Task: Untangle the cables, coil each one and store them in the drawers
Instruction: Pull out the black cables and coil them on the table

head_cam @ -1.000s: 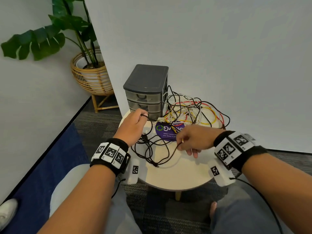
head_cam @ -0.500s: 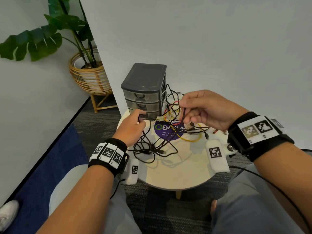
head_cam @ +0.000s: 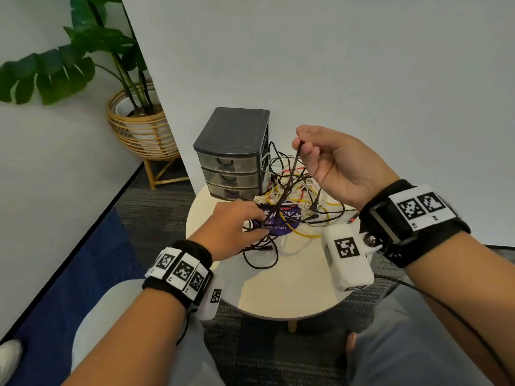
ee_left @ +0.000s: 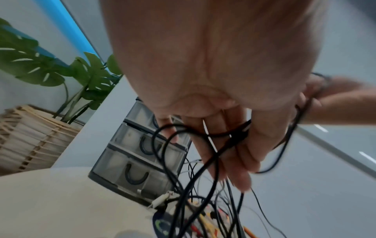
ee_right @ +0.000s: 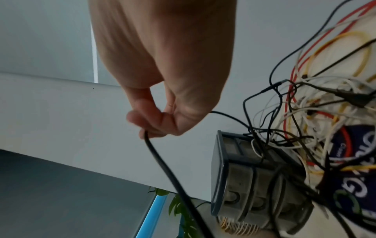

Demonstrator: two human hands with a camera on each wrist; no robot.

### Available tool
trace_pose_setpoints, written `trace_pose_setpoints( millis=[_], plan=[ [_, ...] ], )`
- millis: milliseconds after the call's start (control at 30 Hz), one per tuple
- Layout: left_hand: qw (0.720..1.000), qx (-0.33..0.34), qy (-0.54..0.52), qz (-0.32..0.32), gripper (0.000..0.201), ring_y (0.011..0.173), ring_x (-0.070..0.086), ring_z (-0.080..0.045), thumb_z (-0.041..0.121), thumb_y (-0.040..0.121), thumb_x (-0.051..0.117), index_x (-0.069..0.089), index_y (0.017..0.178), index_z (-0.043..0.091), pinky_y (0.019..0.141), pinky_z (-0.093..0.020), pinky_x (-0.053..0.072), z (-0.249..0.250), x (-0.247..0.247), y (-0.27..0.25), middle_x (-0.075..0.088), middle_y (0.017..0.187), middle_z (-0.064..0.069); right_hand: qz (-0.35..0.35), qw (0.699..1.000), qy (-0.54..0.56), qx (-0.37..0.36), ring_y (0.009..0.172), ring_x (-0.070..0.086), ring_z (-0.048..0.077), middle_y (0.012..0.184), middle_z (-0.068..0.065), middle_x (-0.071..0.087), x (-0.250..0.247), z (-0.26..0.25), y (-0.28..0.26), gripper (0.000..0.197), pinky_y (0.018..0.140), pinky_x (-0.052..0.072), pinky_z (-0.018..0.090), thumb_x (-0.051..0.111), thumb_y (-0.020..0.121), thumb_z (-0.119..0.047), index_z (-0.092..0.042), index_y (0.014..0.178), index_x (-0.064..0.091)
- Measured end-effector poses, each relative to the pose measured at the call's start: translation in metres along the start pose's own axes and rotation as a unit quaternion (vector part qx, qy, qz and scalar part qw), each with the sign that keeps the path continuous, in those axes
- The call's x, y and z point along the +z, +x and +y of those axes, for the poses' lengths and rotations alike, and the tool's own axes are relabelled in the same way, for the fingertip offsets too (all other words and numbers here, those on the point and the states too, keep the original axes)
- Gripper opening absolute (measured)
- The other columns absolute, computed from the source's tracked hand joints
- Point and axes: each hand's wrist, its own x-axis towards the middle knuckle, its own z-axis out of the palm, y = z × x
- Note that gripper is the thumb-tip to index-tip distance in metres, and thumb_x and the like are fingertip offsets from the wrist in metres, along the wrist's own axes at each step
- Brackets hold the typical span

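Black cable [head_cam: 289, 181]: thin, round, matte, pulled taut in a slanted line from the tangle up to the right hand [head_cam: 335, 165]. Right hand raised above the table, beside the drawer unit [head_cam: 232, 151]; thumb and forefinger pinched on the cable's upper stretch, remaining fingers loosely curled; pinch confirmed in right wrist view [ee_right: 160, 151]. Left hand [head_cam: 230, 229] low over the round cream table [head_cam: 289, 291], at the near-left edge of the tangle; fingers curled round several black loops, seen clearly in left wrist view [ee_left: 221, 141]. Tangle of cables [head_cam: 299, 203]: white, yellow, red and black strands interlaced, lying on the table just right of the drawer unit and partly over a purple round sticker [head_cam: 288, 225]; individual ends hard to trace. More black loops slack on the tabletop near the left hand [head_cam: 260, 260]. Drawer unit: dark grey frame, three translucent drawers, all closed, dark U-shaped handles. Potted plant in rattan stand [head_cam: 139, 126] on the floor at far left, well apart from the table.
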Motion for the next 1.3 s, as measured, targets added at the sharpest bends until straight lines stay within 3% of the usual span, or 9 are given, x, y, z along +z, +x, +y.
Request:
trace_pose_setpoints(
  millis=[100,267,400,533,633,700,833,1033,1300],
  plan=[
    [0.998,-0.024,-0.056,0.011,0.007,0.082,0.065,-0.005,0.026,0.094,0.071,0.072,0.088,0.023,0.077,-0.032,0.05,0.0,-0.009,0.0,0.07,0.082,0.014,-0.013,0.996,-0.09,-0.012,0.047,0.044,0.008,0.068,0.007,0.057,-0.003,-0.003,-0.001,0.015,0.041,0.039,0.015,0.052,0.095,-0.001,-0.006,0.098,0.065],
    [0.981,-0.078,-0.176,0.016,0.02,0.08,0.07,-0.014,0.012,0.088,0.055,0.073,0.096,0.016,0.087,-0.035,0.054,0.007,-0.026,-0.004,0.074,0.074,0.003,0.003,0.967,-0.255,-0.018,0.048,0.022,0.014,0.059,0.004,0.041,-0.03,0.002,-0.002,0.024,0.04,0.021,0.022,0.044,0.091,-0.003,-0.009,0.095,0.067],
    [0.958,-0.094,-0.271,-0.007,0.033,0.063,0.052,-0.026,0.015,0.075,0.043,0.069,0.095,0.008,0.064,-0.04,0.046,0.009,-0.024,-0.001,0.056,0.067,-0.01,-0.029,0.954,-0.296,-0.037,0.053,0.026,0.018,0.06,0.005,0.039,-0.04,0.01,-0.009,0.025,0.047,0.025,0.026,0.042,0.091,-0.002,-0.013,0.096,0.064],
    [0.948,-0.14,-0.284,-0.041,0.047,0.057,0.035,-0.013,0.011,0.072,0.035,0.068,0.105,0.017,0.056,-0.032,0.03,0.009,-0.015,0.01,0.046,0.063,0.001,-0.04,0.959,-0.275,-0.057,0.057,0.027,0.019,0.058,0.005,0.036,-0.038,0.008,-0.009,0.024,0.058,0.018,0.035,0.04,0.09,0.0,-0.013,0.098,0.058],
    [0.935,-0.211,-0.28,-0.062,0.046,0.05,0.037,-0.011,0.0,0.092,0.032,0.065,0.112,0.024,0.049,-0.019,0.029,0.006,-0.016,0.028,0.047,0.06,0.0,-0.055,0.963,-0.257,-0.057,0.058,0.026,0.02,0.059,0.006,0.034,-0.036,0.007,-0.009,0.024,0.057,0.019,0.035,0.04,0.09,0.001,-0.014,0.096,0.057],
    [0.927,-0.253,-0.272,-0.055,0.031,0.049,0.05,-0.007,0.018,0.105,0.036,0.066,0.112,0.024,0.059,-0.02,0.039,0.004,-0.016,0.03,0.052,0.057,0.003,-0.069,0.968,-0.238,-0.045,0.058,0.025,0.021,0.06,0.007,0.032,-0.033,0.007,-0.011,0.024,0.056,0.022,0.032,0.038,0.091,0.002,-0.014,0.095,0.056],
    [0.972,-0.151,-0.174,0.048,0.028,0.101,0.064,-0.004,0.039,0.105,0.05,0.059,0.132,0.039,0.095,-0.037,0.052,0.007,-0.01,0.017,0.069,0.099,0.012,-0.121,0.97,-0.21,-0.022,0.058,0.024,0.02,0.06,0.006,0.032,-0.024,0.009,-0.014,0.025,0.053,0.025,0.029,0.038,0.091,0.003,-0.014,0.095,0.056],
    [0.962,-0.137,-0.215,0.094,0.048,0.101,0.068,0.002,0.037,0.087,0.078,0.054,0.129,0.042,0.091,-0.038,0.058,0.015,-0.003,0.022,0.076,0.1,0.019,-0.199,0.964,-0.174,0.002,0.057,0.025,0.019,0.059,0.004,0.035,-0.009,0.012,-0.012,0.024,0.053,0.027,0.029,0.038,0.092,0.003,-0.013,0.1,0.054],
    [0.956,-0.133,-0.22,0.14,0.019,0.081,0.067,-0.013,0.037,0.088,0.077,0.071,0.103,0.026,0.081,-0.041,0.056,0.019,-0.005,0.023,0.071,0.08,0.003,-0.23,0.961,-0.154,0.023,0.055,0.028,0.017,0.06,0.004,0.037,-0.001,0.019,-0.003,0.024,0.051,0.033,0.027,0.037,0.093,0.002,-0.012,0.102,0.054]
  ],
)
